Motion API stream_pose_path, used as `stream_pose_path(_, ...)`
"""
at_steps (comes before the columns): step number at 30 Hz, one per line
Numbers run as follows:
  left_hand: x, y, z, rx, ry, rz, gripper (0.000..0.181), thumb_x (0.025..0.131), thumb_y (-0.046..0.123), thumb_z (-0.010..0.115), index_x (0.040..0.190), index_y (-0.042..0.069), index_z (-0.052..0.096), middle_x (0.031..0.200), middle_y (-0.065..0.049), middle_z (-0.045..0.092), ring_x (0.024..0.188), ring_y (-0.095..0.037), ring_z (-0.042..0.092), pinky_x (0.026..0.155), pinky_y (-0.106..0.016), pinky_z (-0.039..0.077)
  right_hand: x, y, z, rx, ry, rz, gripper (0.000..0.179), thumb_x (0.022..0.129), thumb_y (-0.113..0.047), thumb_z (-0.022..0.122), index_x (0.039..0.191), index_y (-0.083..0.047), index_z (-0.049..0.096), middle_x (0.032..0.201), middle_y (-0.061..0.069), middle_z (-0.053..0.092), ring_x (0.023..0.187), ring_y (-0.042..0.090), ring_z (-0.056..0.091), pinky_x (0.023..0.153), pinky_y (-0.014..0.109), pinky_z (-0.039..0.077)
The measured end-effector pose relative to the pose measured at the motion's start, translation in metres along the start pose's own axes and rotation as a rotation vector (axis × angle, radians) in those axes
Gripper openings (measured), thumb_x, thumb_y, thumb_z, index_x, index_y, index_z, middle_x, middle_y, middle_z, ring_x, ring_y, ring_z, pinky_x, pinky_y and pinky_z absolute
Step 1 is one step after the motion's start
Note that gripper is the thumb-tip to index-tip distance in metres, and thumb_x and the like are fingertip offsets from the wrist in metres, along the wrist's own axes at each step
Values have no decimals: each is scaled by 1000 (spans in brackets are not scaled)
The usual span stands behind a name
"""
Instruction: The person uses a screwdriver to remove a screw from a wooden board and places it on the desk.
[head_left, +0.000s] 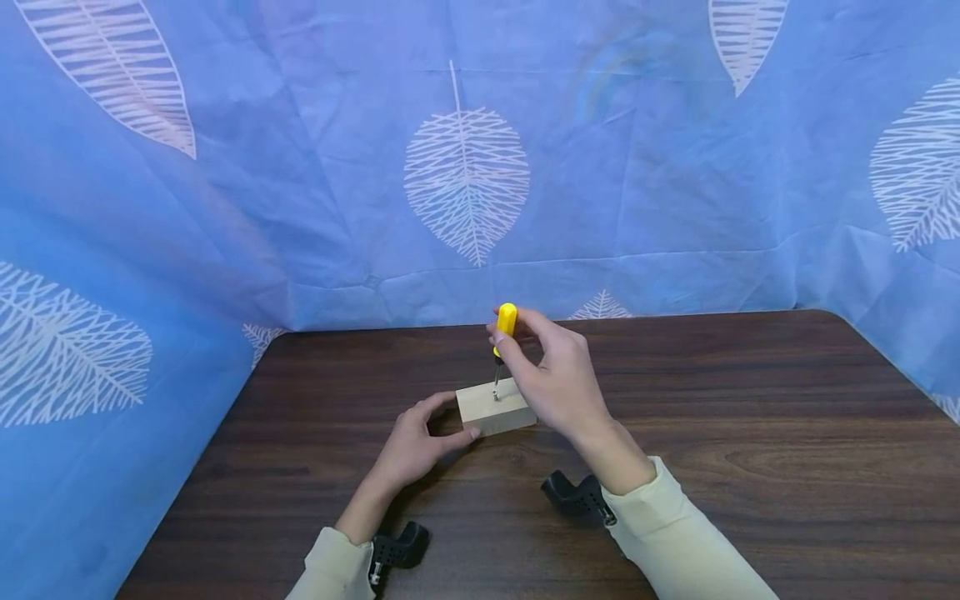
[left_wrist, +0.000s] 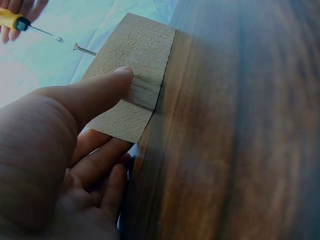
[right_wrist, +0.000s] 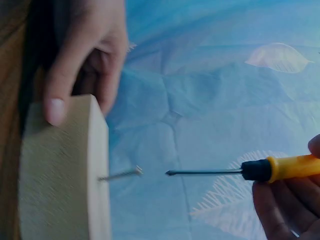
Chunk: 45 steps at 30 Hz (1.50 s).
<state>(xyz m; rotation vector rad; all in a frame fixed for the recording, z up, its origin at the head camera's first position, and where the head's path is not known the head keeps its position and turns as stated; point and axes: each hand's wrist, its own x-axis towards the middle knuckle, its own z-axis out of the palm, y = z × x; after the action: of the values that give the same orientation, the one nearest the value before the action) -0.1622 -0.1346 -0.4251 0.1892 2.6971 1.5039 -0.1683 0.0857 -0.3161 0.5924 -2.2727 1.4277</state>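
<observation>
A pale wooden block [head_left: 495,421] lies on the dark table, and a screw [right_wrist: 120,175] stands partway out of its upper face, leaning a little. My left hand [head_left: 411,442] grips the block's left end, the thumb [left_wrist: 107,87] on the near side and the fingers behind. In my right hand [head_left: 558,379] is a screwdriver [right_wrist: 290,167] with a yellow handle and black collar, pinched between thumb and fingers. The shaft points down at the screw. A small gap shows between its tip and the screw head [left_wrist: 76,46] in both wrist views.
The dark wood-grain table [head_left: 750,417] spreads around the block. Behind it hangs a blue cloth [head_left: 637,183] with white leaf prints. A black wrist device [head_left: 401,546] is by the left cuff, another black device [head_left: 573,493] by the right cuff.
</observation>
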Motion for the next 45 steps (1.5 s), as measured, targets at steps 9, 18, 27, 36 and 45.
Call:
stream_pose_path(9, -3, -2, 3, -18, 3, 4, 61, 92, 36, 88, 146, 17, 66, 145, -6, 69, 143, -35, 58, 116, -62, 47, -16, 34, -53, -144, 34, 106, 23, 101, -24, 79, 117, -8, 77, 90, 3, 82, 77, 15, 79, 67, 18, 59)
stream_pose_path(18, -6, -5, 2, 0, 5, -7, 62, 92, 37, 88, 146, 17, 66, 145, -6, 69, 142, -35, 58, 115, -62, 47, -60, 88, -116, -395, -177, 373, 41, 99, -38, 80, 119, -2, 74, 81, -2, 78, 63, 12, 70, 55, 27, 53)
stream_pose_path(27, -7, -2, 1, -6, 6, -9, 65, 92, 37, 87, 149, 15, 64, 148, -9, 68, 144, -37, 57, 117, -63, 46, -88, 116, -164, -476, -279, 518, 63, 101, -47, 75, 132, 6, 66, 83, -2, 75, 60, 16, 66, 53, 31, 51)
stream_pose_path(36, -7, -1, 2, -13, 7, -20, 64, 93, 36, 87, 150, 17, 63, 148, -9, 67, 145, -37, 57, 117, -64, 45, -90, 128, -179, -486, -339, 567, 64, 100, -44, 76, 134, 9, 64, 84, -1, 75, 61, 17, 68, 53, 33, 51)
stream_pose_path(45, -4, 2, 3, -2, 7, -21, 67, 93, 37, 87, 151, 15, 62, 150, -9, 66, 146, -37, 55, 117, -64, 45, -93, 137, -185, -410, -329, 609, 61, 102, -45, 75, 133, 6, 64, 82, -1, 75, 62, 16, 70, 56, 30, 52)
